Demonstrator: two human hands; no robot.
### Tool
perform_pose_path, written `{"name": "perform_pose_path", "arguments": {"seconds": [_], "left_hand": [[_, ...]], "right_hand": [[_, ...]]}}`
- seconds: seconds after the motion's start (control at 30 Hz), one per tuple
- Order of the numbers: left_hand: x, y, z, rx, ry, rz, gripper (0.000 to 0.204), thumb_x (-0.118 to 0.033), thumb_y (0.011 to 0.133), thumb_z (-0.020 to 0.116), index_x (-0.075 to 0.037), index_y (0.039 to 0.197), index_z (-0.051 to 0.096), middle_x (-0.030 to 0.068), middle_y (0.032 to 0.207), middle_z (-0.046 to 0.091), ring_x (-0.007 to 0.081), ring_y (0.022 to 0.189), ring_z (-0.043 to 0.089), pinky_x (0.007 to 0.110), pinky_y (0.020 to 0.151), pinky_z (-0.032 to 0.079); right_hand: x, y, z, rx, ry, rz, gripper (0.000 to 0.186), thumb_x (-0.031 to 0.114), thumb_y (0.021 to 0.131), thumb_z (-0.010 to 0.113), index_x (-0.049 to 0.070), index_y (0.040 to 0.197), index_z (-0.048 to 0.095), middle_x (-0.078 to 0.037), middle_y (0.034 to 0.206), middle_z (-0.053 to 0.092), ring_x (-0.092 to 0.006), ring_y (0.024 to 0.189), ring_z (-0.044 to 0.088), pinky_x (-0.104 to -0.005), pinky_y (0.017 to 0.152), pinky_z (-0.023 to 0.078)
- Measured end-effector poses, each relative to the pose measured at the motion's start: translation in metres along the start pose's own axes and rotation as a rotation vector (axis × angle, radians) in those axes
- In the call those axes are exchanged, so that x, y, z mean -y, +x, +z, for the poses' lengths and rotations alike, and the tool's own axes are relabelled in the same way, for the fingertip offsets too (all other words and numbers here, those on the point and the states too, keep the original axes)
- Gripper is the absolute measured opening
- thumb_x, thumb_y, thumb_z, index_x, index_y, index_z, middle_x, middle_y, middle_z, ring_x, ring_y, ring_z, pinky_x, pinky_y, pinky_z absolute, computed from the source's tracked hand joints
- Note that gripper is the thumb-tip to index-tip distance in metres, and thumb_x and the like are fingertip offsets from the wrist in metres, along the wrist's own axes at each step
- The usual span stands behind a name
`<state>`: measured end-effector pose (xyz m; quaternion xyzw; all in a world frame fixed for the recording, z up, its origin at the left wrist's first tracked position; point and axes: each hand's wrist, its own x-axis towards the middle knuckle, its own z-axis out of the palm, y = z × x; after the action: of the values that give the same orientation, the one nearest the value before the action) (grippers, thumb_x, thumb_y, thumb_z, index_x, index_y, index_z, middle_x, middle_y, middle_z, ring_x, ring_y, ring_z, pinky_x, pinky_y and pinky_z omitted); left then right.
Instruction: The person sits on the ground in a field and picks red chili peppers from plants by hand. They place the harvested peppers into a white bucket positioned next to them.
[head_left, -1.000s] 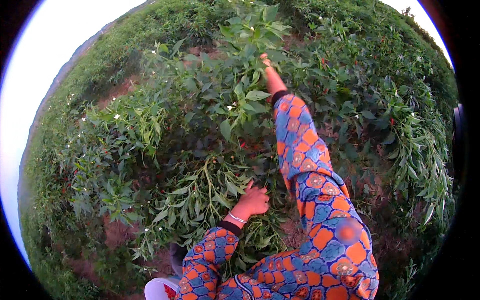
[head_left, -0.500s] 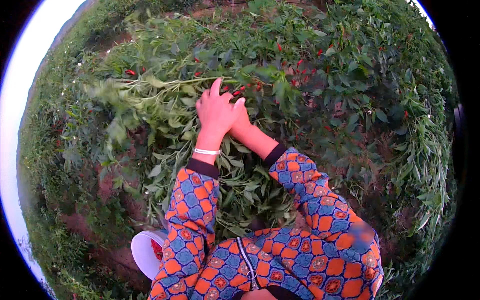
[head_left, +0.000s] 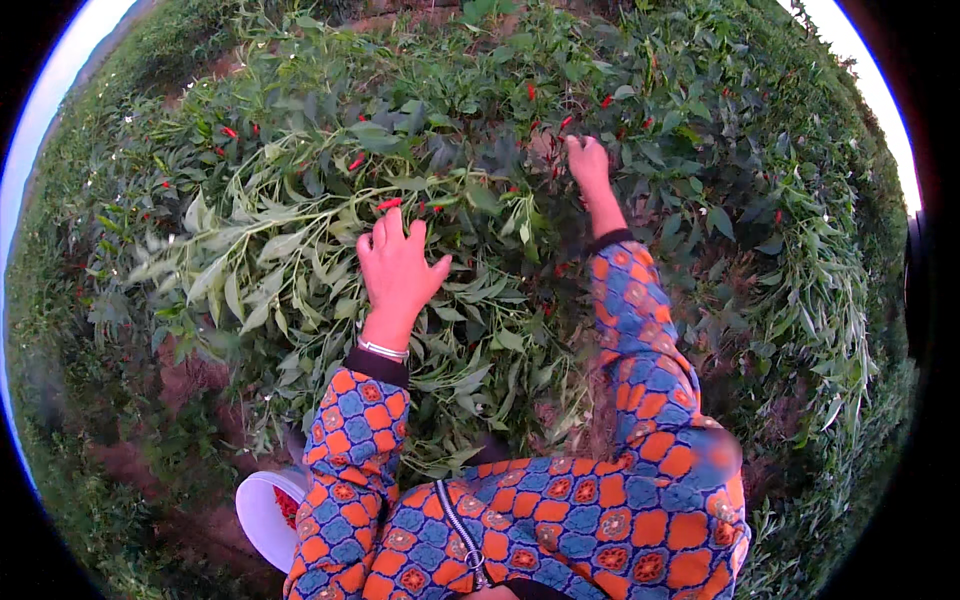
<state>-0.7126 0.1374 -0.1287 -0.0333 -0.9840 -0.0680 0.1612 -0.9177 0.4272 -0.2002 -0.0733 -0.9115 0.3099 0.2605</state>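
Observation:
My left hand (head_left: 398, 265) lies palm down over a leaning chili pepper plant (head_left: 285, 245), fingers apart and thumb out to the right. Just beyond its fingertips is a red chili pepper (head_left: 388, 204) on a stem; I cannot tell whether they touch. Farther off to the right, my right hand (head_left: 590, 165) reaches into the foliage with its fingers curled in. Another red chili pepper (head_left: 567, 122) shows just past those fingers. What they hold, if anything, is hidden.
A white bucket (head_left: 262, 520) with red chili peppers (head_left: 287, 507) in it stands at my lower left, partly behind my left sleeve. Dense pepper plants surround me, with scattered red pods. Pale, drooping stems (head_left: 840, 300) lean at the right. Reddish soil (head_left: 190, 380) shows between plants.
My hands were together over the stems and are now apart. The right hand has moved right and farther away; the left has drawn slightly nearer, its fingers spread. The view has shifted a little.

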Motion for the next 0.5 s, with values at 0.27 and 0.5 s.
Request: {"name": "perform_pose_path", "arguments": {"seconds": [0.27,0.5], "left_hand": [[0.018,-0.013,-0.003,-0.050,0.011,0.004,0.051,-0.035,0.059,0.069,-0.010,0.100,0.054,0.0143,0.113,0.043,0.0276,0.106,0.041,0.041,0.086,0.032],[0.017,-0.013,0.002,-0.055,0.001,0.007,0.049,-0.034,0.060,0.069,-0.010,0.100,0.054,0.0149,0.114,0.043,0.0281,0.105,0.042,0.041,0.087,0.032]], "right_hand": [[0.009,0.005,0.046,0.041,0.091,0.023,0.032,0.030,0.083,0.048,0.000,0.090,0.056,-0.020,0.088,0.060,-0.0325,0.085,0.057,-0.0400,0.075,0.043],[-0.003,0.012,0.038,0.166,1.879,0.770,0.027,0.032,0.092,0.034,0.009,0.079,0.041,-0.001,0.063,0.042,-0.0090,0.044,0.032,-0.0191,0.033,0.021]]}}
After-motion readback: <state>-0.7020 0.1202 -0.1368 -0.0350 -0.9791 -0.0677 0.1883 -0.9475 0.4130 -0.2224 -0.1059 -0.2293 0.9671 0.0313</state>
